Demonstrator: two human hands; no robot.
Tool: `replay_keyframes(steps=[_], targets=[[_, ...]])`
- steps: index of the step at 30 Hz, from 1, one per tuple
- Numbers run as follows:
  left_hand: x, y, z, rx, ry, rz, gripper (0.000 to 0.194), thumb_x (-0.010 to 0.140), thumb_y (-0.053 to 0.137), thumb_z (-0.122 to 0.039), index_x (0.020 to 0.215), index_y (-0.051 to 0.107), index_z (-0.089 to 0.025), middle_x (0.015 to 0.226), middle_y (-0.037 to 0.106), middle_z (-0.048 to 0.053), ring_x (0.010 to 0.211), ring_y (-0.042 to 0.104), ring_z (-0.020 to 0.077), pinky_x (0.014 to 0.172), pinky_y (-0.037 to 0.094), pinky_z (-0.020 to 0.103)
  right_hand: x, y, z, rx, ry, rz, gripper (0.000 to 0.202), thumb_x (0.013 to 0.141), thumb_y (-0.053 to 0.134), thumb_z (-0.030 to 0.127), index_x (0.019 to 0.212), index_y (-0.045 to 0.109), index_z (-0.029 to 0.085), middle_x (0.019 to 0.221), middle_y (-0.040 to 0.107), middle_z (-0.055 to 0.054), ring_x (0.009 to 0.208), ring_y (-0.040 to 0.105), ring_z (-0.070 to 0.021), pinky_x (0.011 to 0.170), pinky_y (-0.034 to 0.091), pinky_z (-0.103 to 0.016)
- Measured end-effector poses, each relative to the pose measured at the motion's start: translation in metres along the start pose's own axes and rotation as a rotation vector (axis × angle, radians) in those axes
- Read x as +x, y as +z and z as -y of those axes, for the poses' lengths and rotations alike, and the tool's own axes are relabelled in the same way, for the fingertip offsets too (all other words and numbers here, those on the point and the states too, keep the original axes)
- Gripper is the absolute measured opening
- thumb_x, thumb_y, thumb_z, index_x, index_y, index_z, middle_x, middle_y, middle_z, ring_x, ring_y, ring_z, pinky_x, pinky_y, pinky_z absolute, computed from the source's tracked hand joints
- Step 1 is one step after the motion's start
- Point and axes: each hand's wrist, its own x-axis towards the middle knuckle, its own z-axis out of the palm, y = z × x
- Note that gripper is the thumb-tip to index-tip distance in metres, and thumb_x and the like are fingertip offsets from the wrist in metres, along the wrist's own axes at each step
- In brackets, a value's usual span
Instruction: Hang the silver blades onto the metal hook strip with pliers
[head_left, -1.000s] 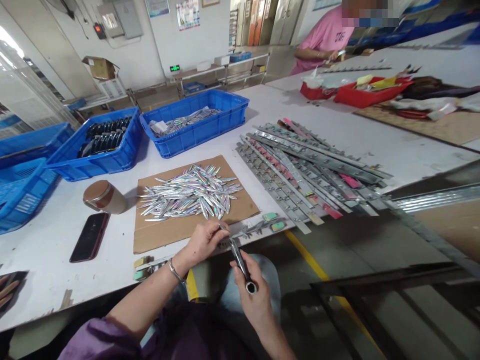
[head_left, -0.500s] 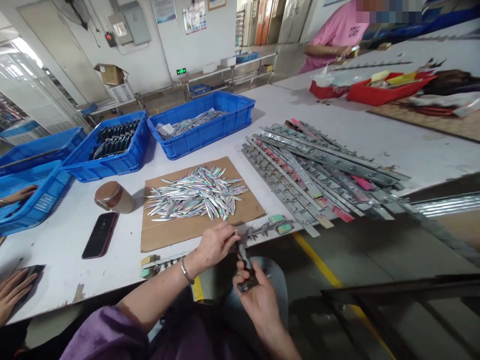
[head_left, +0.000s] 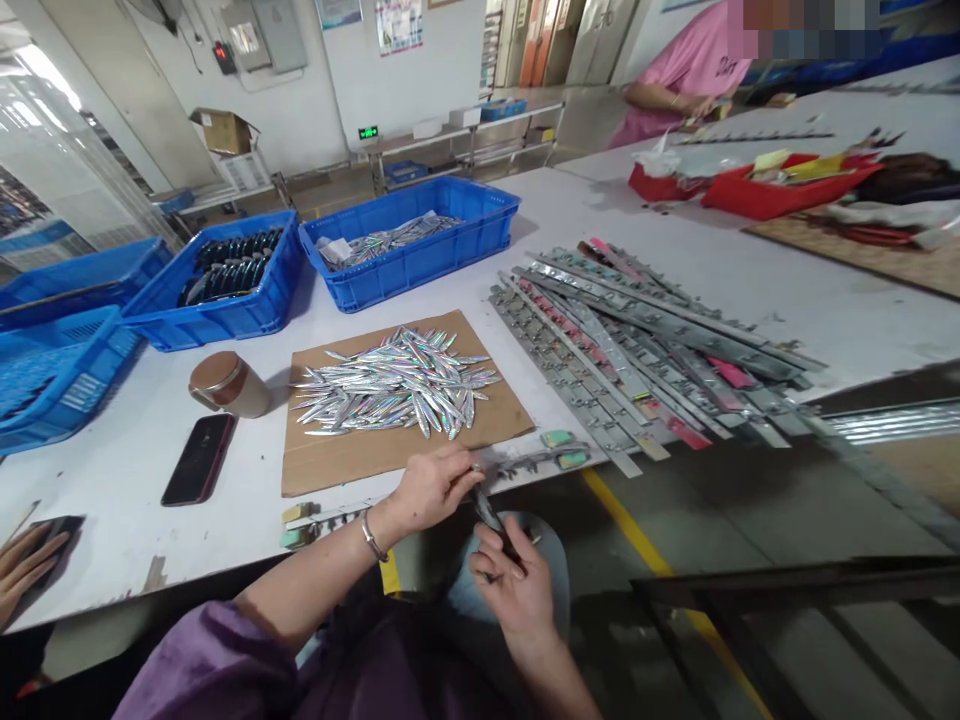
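Observation:
My left hand [head_left: 433, 492] is closed at the table's front edge, thumb and fingers pinched near the tip of a dark tool [head_left: 489, 512]; what the pinch holds is too small to name. Below and to the right, my right hand [head_left: 517, 585] has its fingers wrapped round the tool's dark handle. Behind my left hand, a heap of shiny silver fish-shaped pieces [head_left: 397, 385] lies on a sheet of brown cardboard [head_left: 330, 475]. A metal strip with small clips and green-yellow end blocks [head_left: 571, 459] runs along the table edge, partly hidden by my left hand.
Metal clip strips [head_left: 637, 340] are piled at the right. Blue bins [head_left: 420, 270] stand behind the cardboard and at the left. A brown-lidded cup [head_left: 229, 385] and a phone [head_left: 199, 460] are at the left. Another person's hand [head_left: 30, 570] rests at the far left; a person in pink works at the back.
The dark tool has tilted a little in my right hand, whose fingers have shifted on it. At the left, another person's hand has left the light blue bin. The view has shifted slightly.

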Motion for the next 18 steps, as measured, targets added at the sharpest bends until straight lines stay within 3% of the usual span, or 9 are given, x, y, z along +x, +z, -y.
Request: replay_keyframes(steps=[1,3,6,8,10,13,18], targets=[[0.000,0.000,0.000,0.002,0.006,0.000,0.027,0.102,0.046,-0.037,0.098,0.065,-0.018,0.090,0.067,0.008,0.085,0.063,0.0195,0.079,0.050,0.029,-0.001,-0.001,0.003,0.001,0.018,0.003,0.032,0.088,0.066,0.054,0.086,0.064,0.022,0.063,0.052,0.006,0.038,0.027,-0.0042,0.044,0.033,-0.022],[0.000,0.001,0.001,0.001,0.012,-0.011,0.020,0.099,0.052,-0.033,0.101,0.065,-0.018,0.095,0.069,0.009,0.091,0.064,0.0210,0.083,0.050,0.031,-0.004,-0.004,0.012,-0.252,-0.107,-0.044,0.031,0.090,0.064,0.052,0.100,0.066,0.022,0.070,0.060,0.001,0.043,0.039,-0.0081,0.049,0.038,-0.025],[0.001,0.004,0.005,-0.001,-0.001,-0.002,0.013,0.094,0.056,-0.024,0.102,0.065,-0.018,0.098,0.071,0.010,0.094,0.065,0.0220,0.086,0.051,0.032,-0.010,-0.007,0.029,-0.998,-0.500,-0.064,0.034,0.093,0.060,0.042,0.121,0.065,0.022,0.087,0.069,-0.008,0.065,0.058,-0.0194,0.063,0.047,-0.033],[0.002,0.005,0.008,0.009,-0.019,0.010,0.011,0.093,0.057,-0.020,0.099,0.066,-0.018,0.096,0.071,0.009,0.092,0.066,0.0217,0.084,0.051,0.032,-0.013,-0.005,0.036,-1.462,-0.714,-0.028,0.030,0.096,0.054,0.028,0.122,0.067,0.021,0.086,0.068,-0.010,0.067,0.059,-0.0213,0.067,0.046,-0.036],[0.002,0.007,0.010,0.025,-0.029,0.013,0.010,0.092,0.059,-0.020,0.098,0.066,-0.018,0.093,0.071,0.009,0.091,0.067,0.0215,0.082,0.051,0.031,-0.015,0.000,0.037,-1.764,-0.844,-0.019,0.037,0.095,0.044,0.013,0.123,0.067,0.020,0.080,0.064,-0.009,0.060,0.055,-0.0202,0.064,0.044,-0.037],[0.000,0.009,0.012,0.036,-0.033,0.008,0.009,0.092,0.059,-0.020,0.097,0.067,-0.018,0.090,0.070,0.007,0.089,0.066,0.0209,0.081,0.050,0.029,-0.016,0.006,0.035,-1.990,-0.921,-0.005,0.048,0.089,0.038,0.002,0.123,0.066,0.021,0.077,0.061,-0.009,0.052,0.051,-0.0190,0.056,0.040,-0.037],[-0.001,0.013,0.015,0.085,-0.025,0.017,0.007,0.091,0.062,-0.020,0.097,0.066,-0.018,0.089,0.070,0.007,0.088,0.066,0.0210,0.079,0.049,0.028,-0.017,0.008,0.039,-2.134,-0.959,0.022,0.043,0.088,0.042,0.004,0.121,0.064,0.021,0.077,0.061,-0.008,0.047,0.052,-0.0166,0.049,0.037,-0.035]])
